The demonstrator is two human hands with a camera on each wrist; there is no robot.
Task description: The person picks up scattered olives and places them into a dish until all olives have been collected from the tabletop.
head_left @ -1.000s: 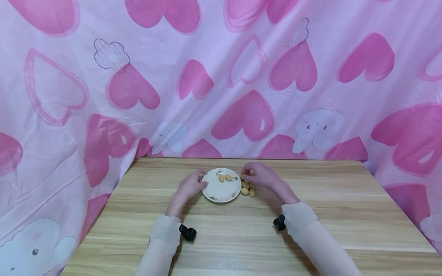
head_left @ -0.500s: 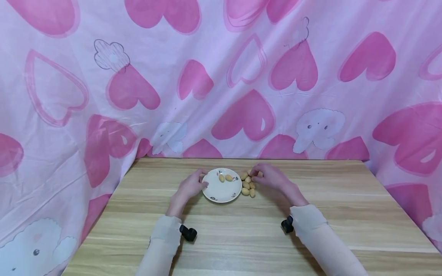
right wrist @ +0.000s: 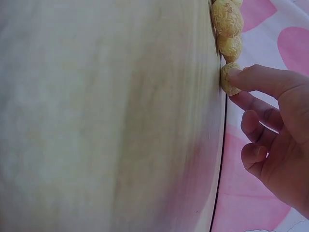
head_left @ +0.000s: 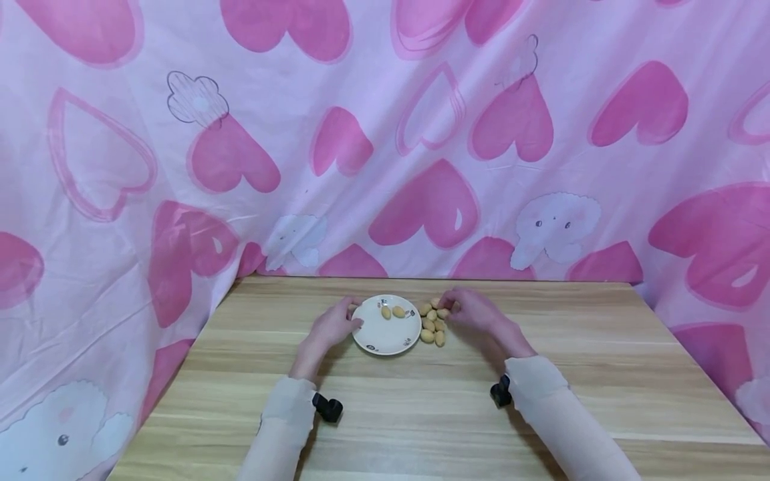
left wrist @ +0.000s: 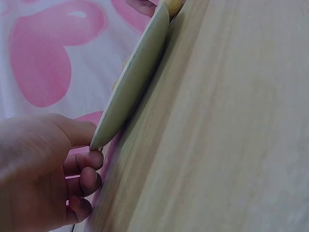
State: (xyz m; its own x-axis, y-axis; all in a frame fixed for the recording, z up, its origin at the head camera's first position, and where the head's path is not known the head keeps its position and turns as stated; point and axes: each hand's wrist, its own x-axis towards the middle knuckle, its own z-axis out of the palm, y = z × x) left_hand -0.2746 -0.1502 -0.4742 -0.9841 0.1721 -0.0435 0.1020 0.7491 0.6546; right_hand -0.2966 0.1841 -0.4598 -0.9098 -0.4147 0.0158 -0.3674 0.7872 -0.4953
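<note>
A white plate (head_left: 386, 337) with small printed motifs lies on the table, bearing two oval, tan nuts (head_left: 398, 312). At its left rim my left hand (head_left: 330, 327) pinches the edge; in the left wrist view, the thumb and a finger of this hand (left wrist: 43, 164) meet at the rim. Beside the plate's right side lies a cluster of similar nuts (head_left: 428, 336). My right hand (head_left: 475, 312) is at the cluster's right edge. The right wrist view shows its thumb and forefinger around one wrinkled tan nut (right wrist: 229, 79), in line with other nuts (right wrist: 227, 19).
The wooden table (head_left: 397, 414) spreads out around the plate. A pink heart-patterned cloth (head_left: 385, 133) hangs behind the table and along its sides. Each sleeve cuff carries a small black camera (head_left: 327, 407).
The right hand has shifted right from beside the plate to the cluster's outer edge, uncovering more nuts. The left hand and the plate stay in place.
</note>
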